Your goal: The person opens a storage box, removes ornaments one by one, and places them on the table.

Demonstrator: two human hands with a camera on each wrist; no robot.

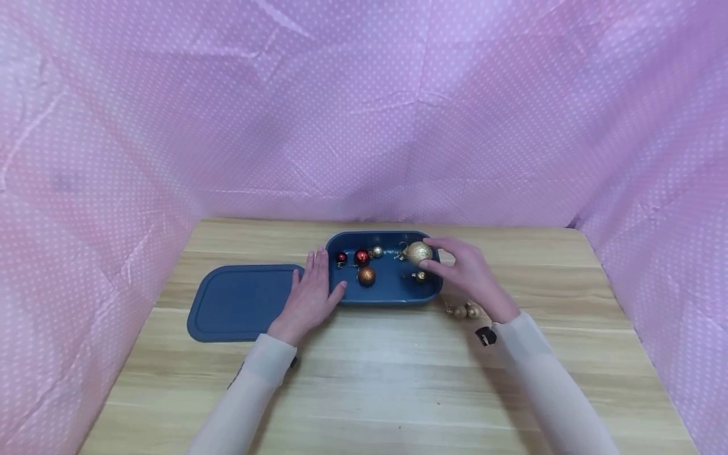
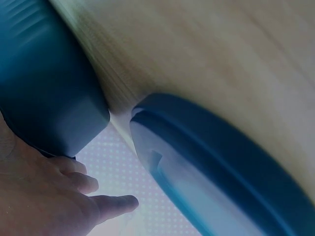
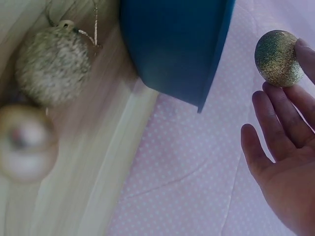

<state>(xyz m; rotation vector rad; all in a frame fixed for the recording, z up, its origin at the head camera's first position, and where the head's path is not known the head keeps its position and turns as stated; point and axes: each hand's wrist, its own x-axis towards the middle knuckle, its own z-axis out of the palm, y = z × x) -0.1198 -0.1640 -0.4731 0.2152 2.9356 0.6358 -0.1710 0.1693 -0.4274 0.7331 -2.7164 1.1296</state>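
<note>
In the head view, right of centre, we see the right hand (image 1: 469,268) pinching the large gold ball (image 1: 419,253) at the right end of the blue box (image 1: 389,278). The left hand (image 1: 309,297), fingers straight, lies along the box's left end; we judge it a useful brace. We would lower the ball gently, avoiding the rim and the small gold ornament (image 1: 421,276) just below it in frame. The counter (image 1: 387,379) offers open room at lower centre; the lid (image 1: 244,303) limits the left, two gold balls (image 1: 473,311) the lower right.
</note>
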